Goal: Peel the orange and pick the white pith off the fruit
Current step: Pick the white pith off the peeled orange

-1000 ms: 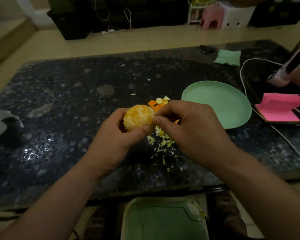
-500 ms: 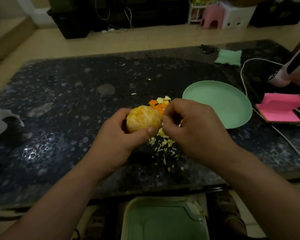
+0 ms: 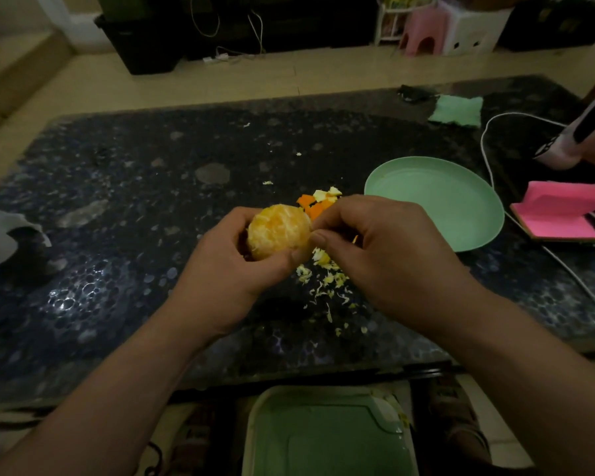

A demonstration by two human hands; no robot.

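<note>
two hands meet above the table (image 3: 117, 201): the left hand (image 3: 227, 266) curls round the peeled orange (image 3: 278, 231), which lies just left of the right hand (image 3: 385, 255), whose thumb and forefinger pinch its right edge; any pith caught there is too small to tell. since half a second ago, grip and pinch have barely shifted.

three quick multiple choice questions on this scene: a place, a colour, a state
1. Where is the plate? A. right of the orange B. on the floor C. under the orange
2. What colour is the notepad? A. blue B. pink C. white
3. What state is the orange in? A. unpeeled B. cut in half C. peeled, held by the left hand
Answers: 1 A, it sits right of the orange; 2 B, its sheets are pink; 3 C, no rind shows, fingers curl round it.
</note>
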